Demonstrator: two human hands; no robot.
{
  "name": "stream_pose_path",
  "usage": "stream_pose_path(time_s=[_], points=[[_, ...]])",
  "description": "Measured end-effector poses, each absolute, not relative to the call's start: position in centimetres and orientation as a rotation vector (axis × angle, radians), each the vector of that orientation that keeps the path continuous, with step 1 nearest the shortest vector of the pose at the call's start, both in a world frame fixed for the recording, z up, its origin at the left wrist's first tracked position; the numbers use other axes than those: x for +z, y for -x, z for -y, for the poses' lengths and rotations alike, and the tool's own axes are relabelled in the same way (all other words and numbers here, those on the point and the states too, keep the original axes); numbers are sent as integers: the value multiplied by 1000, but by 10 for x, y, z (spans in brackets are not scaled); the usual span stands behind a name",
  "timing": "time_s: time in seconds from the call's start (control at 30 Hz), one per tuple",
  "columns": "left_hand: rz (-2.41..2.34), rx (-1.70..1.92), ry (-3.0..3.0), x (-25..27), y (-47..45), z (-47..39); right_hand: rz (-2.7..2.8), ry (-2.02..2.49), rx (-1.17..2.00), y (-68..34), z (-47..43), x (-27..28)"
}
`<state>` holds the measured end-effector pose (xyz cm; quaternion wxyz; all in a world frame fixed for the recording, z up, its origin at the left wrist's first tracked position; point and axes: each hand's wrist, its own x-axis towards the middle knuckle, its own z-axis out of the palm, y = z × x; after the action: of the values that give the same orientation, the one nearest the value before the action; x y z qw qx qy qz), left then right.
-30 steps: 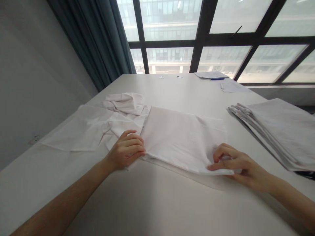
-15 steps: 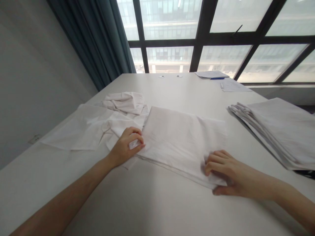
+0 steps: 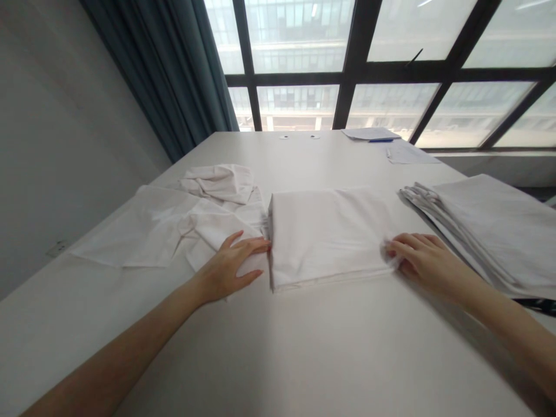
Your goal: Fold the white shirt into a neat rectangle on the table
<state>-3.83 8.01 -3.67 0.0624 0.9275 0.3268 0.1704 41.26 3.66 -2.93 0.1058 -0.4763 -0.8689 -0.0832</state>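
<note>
A folded white cloth (image 3: 330,234) lies flat in the middle of the white table, its near edge almost level. At its left edge is my left hand (image 3: 232,263), fingers apart, the fingertips touching the cloth's side. My right hand (image 3: 417,260) pinches the cloth's near right corner, which looks slightly blurred. Left of the folded cloth, a crumpled white cloth (image 3: 160,223) spreads over the table, partly behind my left hand, with a bunched part at its far end.
A stack of folded white cloths (image 3: 499,231) lies at the right, with a black object (image 3: 538,306) by its near edge. Papers (image 3: 371,134) and a blue pen (image 3: 381,140) rest at the far end, before the window. A dark curtain (image 3: 174,75) hangs at the left.
The folded cloth has turned so its near edge is nearly level. My right hand has moved away from me with the corner. My left hand has opened from a pinch.
</note>
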Motion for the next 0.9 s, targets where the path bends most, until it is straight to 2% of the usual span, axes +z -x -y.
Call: stream_pose_path(time_s=[0.2, 0.33, 0.73, 0.9], points=[[-908, 810, -3076, -24, 23, -65, 2659, 1218, -125, -383, -22, -22], [-694, 755, -3212, -22, 8, -53, 2616, 1147, -95, -373, -21, -28], [-504, 993, -3101, -24, 1, -49, 2603, 1163, -28, -374, -21, -24], [-476, 975, -3023, -18, 6, -51, 2603, 1166, 189, -378, -23, -22]])
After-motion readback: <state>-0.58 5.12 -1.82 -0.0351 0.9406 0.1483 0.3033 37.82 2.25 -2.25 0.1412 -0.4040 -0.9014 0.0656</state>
